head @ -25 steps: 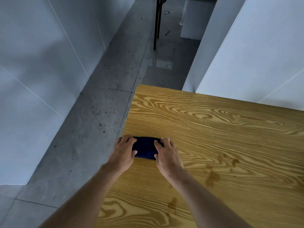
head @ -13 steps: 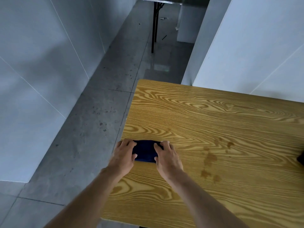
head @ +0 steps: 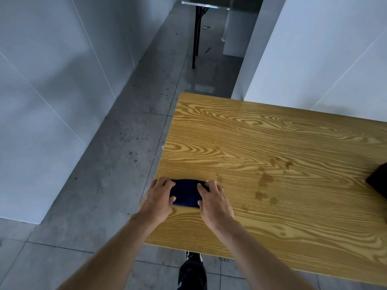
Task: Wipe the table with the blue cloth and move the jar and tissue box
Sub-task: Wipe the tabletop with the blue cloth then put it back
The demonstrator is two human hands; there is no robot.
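A folded dark blue cloth (head: 186, 192) lies near the left edge of the wooden table (head: 272, 143). My left hand (head: 158, 197) presses on its left end and my right hand (head: 215, 203) presses on its right end, fingers spread over the cloth. Darker wet-looking marks (head: 266, 181) show on the wood to the right of the cloth. A dark object (head: 378, 180) is cut off at the right edge of the view; I cannot tell what it is. No jar shows in this view.
Grey tiled floor (head: 104, 185) lies left of the table. White walls stand on the left and behind the table. A black-legged table (head: 196, 34) stands far down the corridor. My dark trouser leg and shoe (head: 191, 268) show under the table's near edge.
Both hands stay on the cloth at the table's left edge. The view has pulled back, so the table's near edge, my leg and the dark object at the right have come into sight.
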